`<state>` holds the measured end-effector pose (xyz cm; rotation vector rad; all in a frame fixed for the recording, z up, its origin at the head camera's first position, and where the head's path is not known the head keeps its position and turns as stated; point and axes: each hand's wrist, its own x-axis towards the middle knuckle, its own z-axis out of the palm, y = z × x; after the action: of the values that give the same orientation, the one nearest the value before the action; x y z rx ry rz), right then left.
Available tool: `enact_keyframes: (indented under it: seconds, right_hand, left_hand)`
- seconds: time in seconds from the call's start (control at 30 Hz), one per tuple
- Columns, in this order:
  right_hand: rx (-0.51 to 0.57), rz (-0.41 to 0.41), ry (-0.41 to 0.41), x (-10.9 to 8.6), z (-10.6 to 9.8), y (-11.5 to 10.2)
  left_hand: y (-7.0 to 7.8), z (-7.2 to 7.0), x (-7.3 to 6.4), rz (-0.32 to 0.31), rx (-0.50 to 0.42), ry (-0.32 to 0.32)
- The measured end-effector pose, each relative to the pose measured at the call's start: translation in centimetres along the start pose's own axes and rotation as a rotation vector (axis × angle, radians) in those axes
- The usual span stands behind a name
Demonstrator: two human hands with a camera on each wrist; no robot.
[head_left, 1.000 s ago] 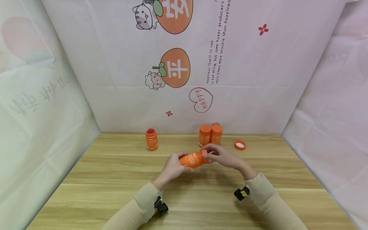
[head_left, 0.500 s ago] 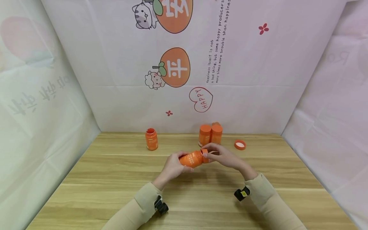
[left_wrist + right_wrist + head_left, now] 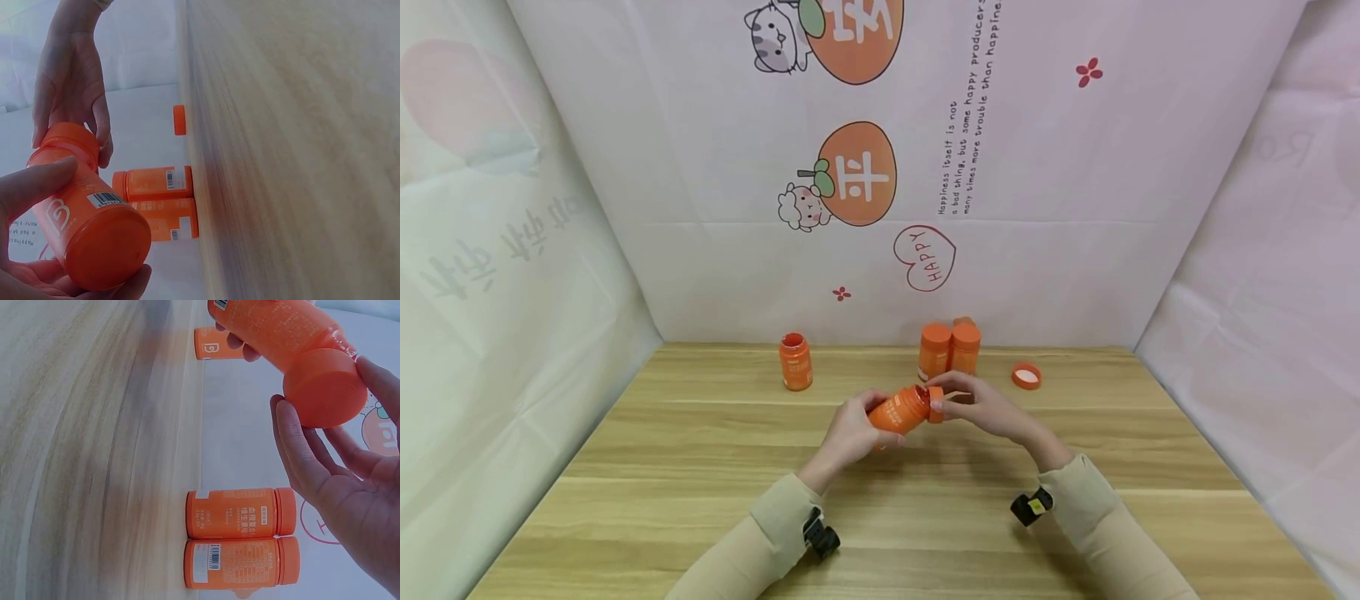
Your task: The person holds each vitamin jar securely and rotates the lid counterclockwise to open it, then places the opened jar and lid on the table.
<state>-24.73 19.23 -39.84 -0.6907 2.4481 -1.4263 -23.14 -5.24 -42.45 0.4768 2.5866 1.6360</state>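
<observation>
My left hand (image 3: 852,432) grips an orange bottle (image 3: 898,412) round its body, tilted with its mouth up and to the right. At that mouth, my right hand (image 3: 979,406) pinches an orange cap (image 3: 936,404) between thumb and fingers. A gap shows between the cap and the red rim, so the cap is off the thread on the near side. In the right wrist view the cap (image 3: 325,388) faces the camera, with the bottle neck (image 3: 340,342) partly bared behind it. The bottle's base (image 3: 107,248) fills the lower part of the left wrist view.
An uncapped orange bottle (image 3: 795,362) stands at the back left of the wooden table (image 3: 715,467). Two capped bottles, one here (image 3: 934,353), stand side by side beyond my right hand. A loose cap (image 3: 1026,376) lies inside-up to their right. A printed white sheet (image 3: 1037,275) rises behind.
The cap has come away from the bottle's mouth, and a gap has opened between them. My left hand has tipped the bottle more upright, while my right hand stays almost in place.
</observation>
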Motion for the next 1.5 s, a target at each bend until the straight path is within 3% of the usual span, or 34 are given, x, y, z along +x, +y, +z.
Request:
enact_keyframes:
  seconds: [0.27,1.03,1.3,1.5]
  right_hand:
    - [0.039,0.026,0.004,0.0,-0.1,0.3]
    - [0.009,0.020,0.103,-0.2,-0.3,1.9]
    - [0.014,0.006,0.092,-0.2,-0.4,2.3]
    - [0.075,0.013,0.086,-0.4,-0.6,2.6]
  left_hand:
    - [-0.1,-0.1,0.1,-0.022,-0.013,0.011]
    - [-0.5,-0.8,0.4,-0.061,-0.027,0.063]
    - [-0.5,-1.1,0.4,-0.061,-0.018,0.076]
    - [-0.6,-1.3,0.3,-0.072,-0.023,0.092]
